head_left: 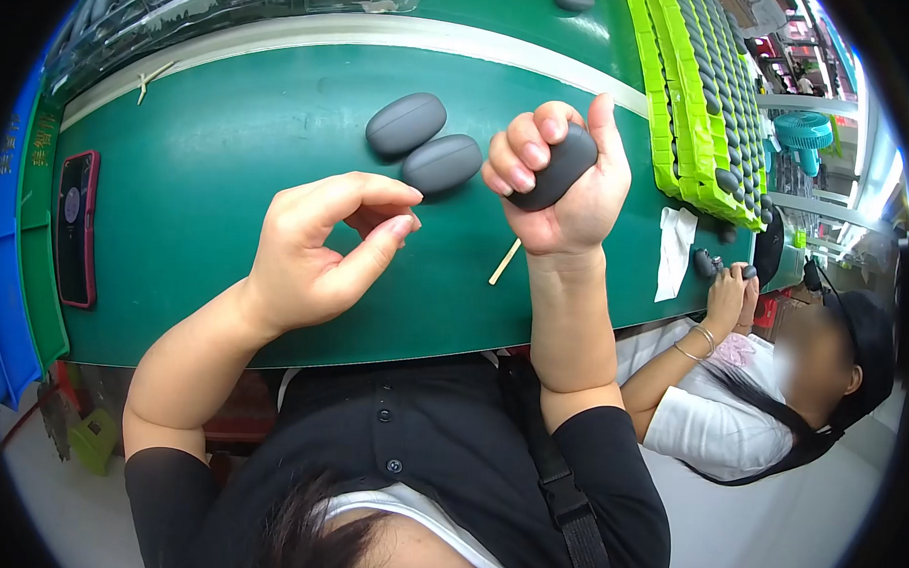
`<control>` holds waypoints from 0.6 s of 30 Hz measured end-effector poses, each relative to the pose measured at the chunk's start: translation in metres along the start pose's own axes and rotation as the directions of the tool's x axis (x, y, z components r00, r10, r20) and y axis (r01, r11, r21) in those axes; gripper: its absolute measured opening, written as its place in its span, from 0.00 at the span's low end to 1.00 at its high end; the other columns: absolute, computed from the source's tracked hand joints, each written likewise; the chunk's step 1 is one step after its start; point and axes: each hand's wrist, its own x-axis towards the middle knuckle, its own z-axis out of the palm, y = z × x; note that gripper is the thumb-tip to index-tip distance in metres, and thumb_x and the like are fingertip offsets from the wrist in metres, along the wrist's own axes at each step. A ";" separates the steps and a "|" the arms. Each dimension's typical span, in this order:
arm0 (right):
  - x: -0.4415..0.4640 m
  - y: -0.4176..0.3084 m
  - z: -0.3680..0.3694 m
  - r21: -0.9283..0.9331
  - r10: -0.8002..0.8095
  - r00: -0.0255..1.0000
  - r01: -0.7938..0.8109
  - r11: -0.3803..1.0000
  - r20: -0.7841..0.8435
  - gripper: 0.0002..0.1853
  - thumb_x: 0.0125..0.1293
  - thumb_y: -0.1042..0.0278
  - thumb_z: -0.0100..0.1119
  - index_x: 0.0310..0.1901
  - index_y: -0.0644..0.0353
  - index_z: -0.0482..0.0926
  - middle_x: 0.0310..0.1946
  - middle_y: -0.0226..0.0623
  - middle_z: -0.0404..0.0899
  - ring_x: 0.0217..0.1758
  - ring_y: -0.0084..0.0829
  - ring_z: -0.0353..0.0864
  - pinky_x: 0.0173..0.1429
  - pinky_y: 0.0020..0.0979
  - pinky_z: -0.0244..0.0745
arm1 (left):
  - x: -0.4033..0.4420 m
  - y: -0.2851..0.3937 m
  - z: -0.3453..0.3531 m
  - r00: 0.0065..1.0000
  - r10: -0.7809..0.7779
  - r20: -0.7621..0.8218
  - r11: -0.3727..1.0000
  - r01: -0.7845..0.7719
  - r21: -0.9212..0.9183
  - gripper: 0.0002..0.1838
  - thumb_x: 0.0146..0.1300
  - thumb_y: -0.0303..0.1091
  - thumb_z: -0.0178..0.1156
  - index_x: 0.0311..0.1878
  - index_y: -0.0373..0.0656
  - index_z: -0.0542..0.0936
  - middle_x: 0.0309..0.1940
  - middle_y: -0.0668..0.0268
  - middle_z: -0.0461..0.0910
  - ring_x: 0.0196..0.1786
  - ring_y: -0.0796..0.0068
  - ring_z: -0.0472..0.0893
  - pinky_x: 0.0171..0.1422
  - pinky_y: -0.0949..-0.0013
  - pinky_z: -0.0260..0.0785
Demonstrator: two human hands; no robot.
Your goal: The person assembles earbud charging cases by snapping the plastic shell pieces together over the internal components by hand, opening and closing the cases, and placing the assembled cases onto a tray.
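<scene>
- Pod sits in the right hand, fingers wrapped over one side, thumb upright along the other, palm toward the wearer; the grip probably stops the smooth shell slipping and leaves much of its near face in sight
- Left hand is narrow, thumb and forefinger tips a small gap apart with nothing visible between; curled so, it looks better suited to fine touches than to a full grasp, though its other fingers are mostly hidden
- Rear pod and front pod lie side by side on the counter, touching or nearly so, just beyond the left fingertips, likely placed for easy reach by either hand
- Stick lies near the right wrist, perhaps simply put down within reach
- Near edge of the counter passes beneath both forearms; a white strip crosses beyond the pods
- Widest room for moving lies leftward, between the phone and the pods
- Right side is tighter: paper, the green tray and a co-worker's hand all stand over there, so a sideways swing has less space
</scene>
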 end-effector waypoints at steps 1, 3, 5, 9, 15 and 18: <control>-0.001 -0.001 0.000 -0.013 -0.002 1.000 0.003 1.000 0.017 0.30 0.74 0.42 0.26 0.28 0.56 0.71 0.21 0.33 0.68 0.20 0.28 0.63 0.27 0.31 0.59 | 0.000 0.000 0.001 1.000 -0.001 0.003 1.000 0.001 0.000 0.09 0.60 0.18 0.57 0.44 0.33 0.79 0.32 0.59 0.82 0.33 0.73 0.83 0.38 0.74 0.76; -0.004 -0.001 0.002 -0.037 -0.003 0.999 0.004 0.999 0.052 0.31 0.74 0.41 0.25 0.27 0.56 0.71 0.20 0.32 0.69 0.19 0.28 0.62 0.26 0.30 0.58 | -0.001 0.000 0.002 1.000 -0.013 0.023 1.000 0.012 0.001 0.09 0.60 0.19 0.58 0.45 0.33 0.79 0.32 0.59 0.82 0.33 0.72 0.83 0.39 0.74 0.76; -0.004 0.002 0.004 0.005 -0.024 0.995 0.024 1.000 0.102 0.28 0.74 0.43 0.32 0.29 0.58 0.71 0.21 0.36 0.71 0.22 0.30 0.68 0.30 0.32 0.65 | -0.002 0.000 0.002 0.998 -0.030 0.051 1.000 0.030 0.007 0.10 0.61 0.20 0.58 0.47 0.33 0.78 0.33 0.59 0.82 0.34 0.72 0.83 0.40 0.72 0.76; -0.005 0.041 0.028 -0.237 -0.216 0.961 0.253 0.938 0.172 0.14 0.71 0.57 0.50 0.39 0.61 0.71 0.30 0.42 0.77 0.35 0.34 0.78 0.44 0.37 0.75 | -0.006 -0.005 0.012 0.972 -0.217 0.085 0.937 0.232 -0.263 0.23 0.60 0.30 0.64 0.58 0.35 0.72 0.39 0.61 0.81 0.37 0.75 0.82 0.43 0.72 0.75; 0.000 0.048 0.027 -0.740 -0.330 0.899 0.428 0.519 0.288 0.13 0.62 0.71 0.62 0.46 0.65 0.76 0.45 0.43 0.76 0.51 0.33 0.75 0.59 0.31 0.69 | -0.003 -0.004 0.006 0.940 -0.323 -0.106 0.757 0.190 -0.626 0.19 0.58 0.23 0.66 0.52 0.34 0.73 0.45 0.61 0.78 0.44 0.77 0.80 0.50 0.73 0.75; 0.000 0.036 0.023 -0.714 -0.221 0.941 0.338 0.613 0.256 0.16 0.59 0.76 0.64 0.49 0.67 0.77 0.45 0.42 0.75 0.51 0.33 0.75 0.57 0.31 0.70 | 0.003 -0.003 -0.007 0.965 -0.195 -0.173 0.926 0.123 -0.357 0.21 0.56 0.21 0.66 0.53 0.35 0.71 0.46 0.59 0.78 0.46 0.73 0.80 0.52 0.72 0.75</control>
